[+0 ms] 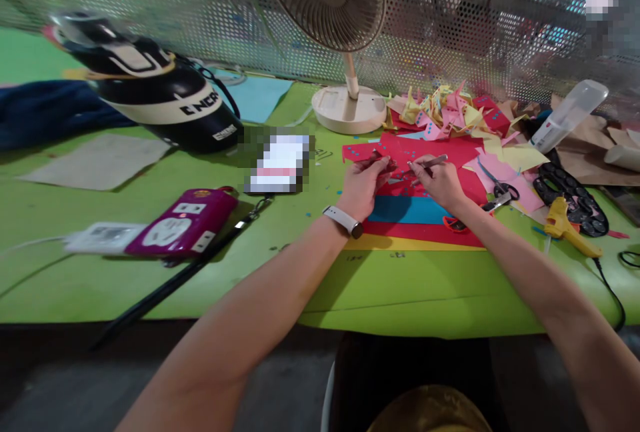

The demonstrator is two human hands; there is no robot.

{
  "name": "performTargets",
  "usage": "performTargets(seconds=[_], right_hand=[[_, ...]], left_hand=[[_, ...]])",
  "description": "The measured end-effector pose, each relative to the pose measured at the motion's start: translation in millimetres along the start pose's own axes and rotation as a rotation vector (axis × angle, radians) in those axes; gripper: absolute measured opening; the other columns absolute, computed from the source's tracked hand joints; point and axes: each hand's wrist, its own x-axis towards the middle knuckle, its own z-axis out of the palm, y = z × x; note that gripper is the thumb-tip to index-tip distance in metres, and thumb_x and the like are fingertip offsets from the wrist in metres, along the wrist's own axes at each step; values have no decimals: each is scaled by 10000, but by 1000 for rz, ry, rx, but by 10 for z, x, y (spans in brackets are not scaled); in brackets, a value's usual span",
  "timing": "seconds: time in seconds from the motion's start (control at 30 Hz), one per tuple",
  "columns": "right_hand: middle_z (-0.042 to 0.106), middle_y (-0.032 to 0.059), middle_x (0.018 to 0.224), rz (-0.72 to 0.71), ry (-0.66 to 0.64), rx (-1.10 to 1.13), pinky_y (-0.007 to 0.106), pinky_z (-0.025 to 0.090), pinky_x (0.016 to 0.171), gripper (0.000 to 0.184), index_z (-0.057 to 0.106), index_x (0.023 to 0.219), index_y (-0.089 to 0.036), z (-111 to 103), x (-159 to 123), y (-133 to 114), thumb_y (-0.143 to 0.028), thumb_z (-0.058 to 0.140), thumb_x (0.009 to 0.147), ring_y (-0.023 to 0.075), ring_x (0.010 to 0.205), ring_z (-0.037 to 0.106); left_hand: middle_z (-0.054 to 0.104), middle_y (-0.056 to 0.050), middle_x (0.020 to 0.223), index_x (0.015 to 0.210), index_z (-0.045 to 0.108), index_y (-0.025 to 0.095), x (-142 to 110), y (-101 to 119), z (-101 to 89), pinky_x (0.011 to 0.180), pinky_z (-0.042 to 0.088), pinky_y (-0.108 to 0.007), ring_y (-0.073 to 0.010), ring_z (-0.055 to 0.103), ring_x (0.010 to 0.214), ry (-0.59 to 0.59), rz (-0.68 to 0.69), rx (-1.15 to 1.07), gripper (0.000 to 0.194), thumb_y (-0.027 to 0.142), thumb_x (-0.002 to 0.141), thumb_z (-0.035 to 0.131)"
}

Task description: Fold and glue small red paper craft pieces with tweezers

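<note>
My left hand (364,185), with a white watch on its wrist, is closed in a pinch on a small piece of red paper (385,167). My right hand (440,179) is closed on a thin metal tool (429,163) that looks like tweezers, its tip pointing left toward the red piece. Both hands hover over a stack of red paper sheets (425,149), with a blue sheet (405,211) and a yellow edge beneath them on the green table (280,272).
A desk fan (345,25) stands behind the hands, beside a heap of paper scraps (445,112). Scissors (500,187), a yellow glue gun (570,227) and a glue bottle (567,115) lie right. A helmet (150,95), a magenta power strip (183,224) and a lanyard lie left.
</note>
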Motion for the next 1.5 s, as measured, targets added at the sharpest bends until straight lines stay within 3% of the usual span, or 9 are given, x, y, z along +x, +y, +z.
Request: performTargets(seconds=[0.27, 0.47, 0.7, 0.93, 1.5], right_hand=[[746, 55, 844, 30, 28, 82, 257, 519, 661, 211, 655, 843, -198, -13, -2, -10, -334, 535, 949, 197, 749, 745], [741, 21, 709, 113, 110, 553, 249, 537, 543, 310, 603, 794, -208, -75, 43, -25, -509, 598, 868, 175, 607, 727], [742, 43, 661, 287, 171, 851, 186, 390, 396, 396, 598, 737, -198, -349, 74, -135, -586, 665, 783, 180, 666, 744], [753, 48, 671, 374, 207, 965, 190, 383, 403, 381, 645, 732, -189, -444, -52, -200, -565, 701, 747, 167, 652, 738], [743, 34, 651, 419, 254, 985, 204, 381, 395, 362, 619, 706, -215, -483, -197, -169, -553, 749, 690, 196, 702, 743]], left_hand=[[710, -36, 779, 752, 668, 158, 18, -12, -21, 729, 536, -260, -153, 681, 797, -8, 1, 12, 175, 226, 668, 805], [701, -15, 750, 746, 672, 150, 2, -16, -14, 725, 524, -238, -128, 670, 751, -38, 21, -35, 179, 210, 643, 805], [705, -11, 734, 760, 697, 156, -48, -28, 36, 763, 553, -317, -138, 661, 693, -134, 25, -83, 250, 268, 592, 845], [736, -49, 794, 803, 732, 138, -215, -27, 106, 721, 573, -322, -162, 679, 720, -248, -33, -75, 304, 295, 584, 872], [758, -50, 939, 913, 764, 193, -389, 22, 190, 755, 612, -343, -184, 689, 827, -328, 19, -23, 346, 313, 606, 870]])
